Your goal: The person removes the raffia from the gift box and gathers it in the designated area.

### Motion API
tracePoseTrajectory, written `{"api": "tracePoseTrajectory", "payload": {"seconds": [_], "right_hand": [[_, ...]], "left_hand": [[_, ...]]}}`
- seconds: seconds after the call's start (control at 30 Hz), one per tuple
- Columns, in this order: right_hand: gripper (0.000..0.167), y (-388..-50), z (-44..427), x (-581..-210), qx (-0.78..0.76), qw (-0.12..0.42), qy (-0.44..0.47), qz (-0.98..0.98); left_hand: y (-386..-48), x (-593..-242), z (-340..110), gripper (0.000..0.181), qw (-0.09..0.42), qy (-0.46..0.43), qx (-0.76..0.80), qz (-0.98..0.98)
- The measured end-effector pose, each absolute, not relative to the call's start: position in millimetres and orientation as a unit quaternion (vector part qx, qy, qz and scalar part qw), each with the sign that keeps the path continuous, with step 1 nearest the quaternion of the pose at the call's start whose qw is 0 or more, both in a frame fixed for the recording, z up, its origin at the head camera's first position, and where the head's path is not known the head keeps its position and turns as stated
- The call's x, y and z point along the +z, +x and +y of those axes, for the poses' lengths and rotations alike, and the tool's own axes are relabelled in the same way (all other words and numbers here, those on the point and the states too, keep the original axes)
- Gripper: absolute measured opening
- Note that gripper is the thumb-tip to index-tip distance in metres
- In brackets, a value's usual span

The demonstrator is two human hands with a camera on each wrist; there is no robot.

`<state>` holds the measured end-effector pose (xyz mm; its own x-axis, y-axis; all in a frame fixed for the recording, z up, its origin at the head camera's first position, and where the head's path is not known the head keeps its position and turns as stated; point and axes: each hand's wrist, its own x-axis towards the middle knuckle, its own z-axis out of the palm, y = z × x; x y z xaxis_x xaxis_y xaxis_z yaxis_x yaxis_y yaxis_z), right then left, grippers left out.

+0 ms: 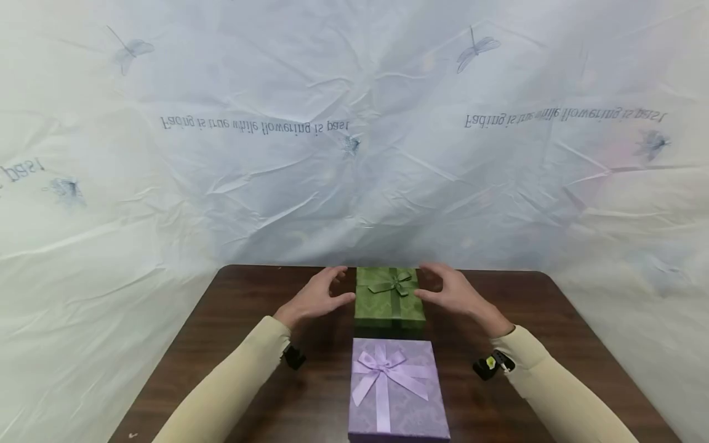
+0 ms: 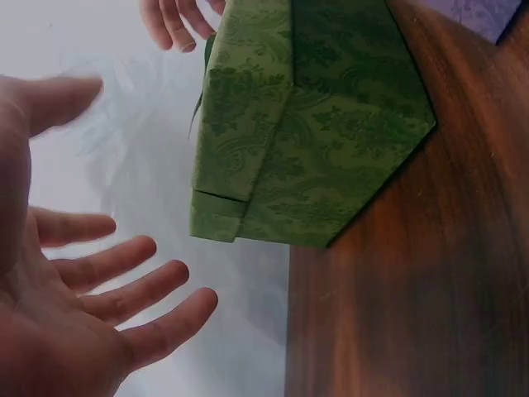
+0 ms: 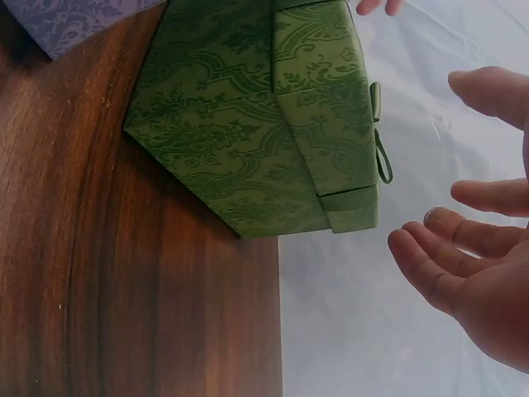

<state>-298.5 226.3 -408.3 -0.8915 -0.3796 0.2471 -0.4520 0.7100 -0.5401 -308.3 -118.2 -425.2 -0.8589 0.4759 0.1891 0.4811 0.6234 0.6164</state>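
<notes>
A green patterned gift box (image 1: 373,304) with a green ribbon bow on its lid stands near the table's far edge. To its left is my left hand (image 1: 317,296), thumb and fingers spread apart; the left wrist view shows a gap between that hand (image 2: 91,289) and the box (image 2: 331,157). On the opposite side my right hand (image 1: 455,293) is held with loosely bent fingers, and in the right wrist view it (image 3: 479,256) is likewise apart from the box (image 3: 223,132). A lilac gift box (image 1: 410,409) with a lilac ribbon bow sits in front of the green one.
Both boxes rest on a dark brown wooden table (image 1: 221,344). A pale, creased sheet (image 1: 388,184) printed with lettering and dragonflies hangs behind the table and along both sides. Black wrist cameras (image 1: 487,367) are strapped at both sleeves.
</notes>
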Motion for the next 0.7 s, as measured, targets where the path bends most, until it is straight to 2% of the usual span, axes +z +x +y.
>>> {"api": "tracePoseTrajectory", "payload": {"seconds": [0.17,0.4,0.7], "right_hand": [[0.067,-301,227,-416,0.326,0.054,0.205,-0.922],[0.065,-306,228,-425,0.344,0.049,0.181,-0.920],[0.062,-310,230,-428,0.363,0.018,0.148,-0.920]], "left_hand": [[-309,-430,-117,0.074,-0.013,-0.247,-0.372,-0.895],[-312,-440,-117,0.060,-0.018,-0.226,-0.407,-0.885],[-315,-445,-110,0.062,-0.066,-0.206,-0.450,-0.866]]}}
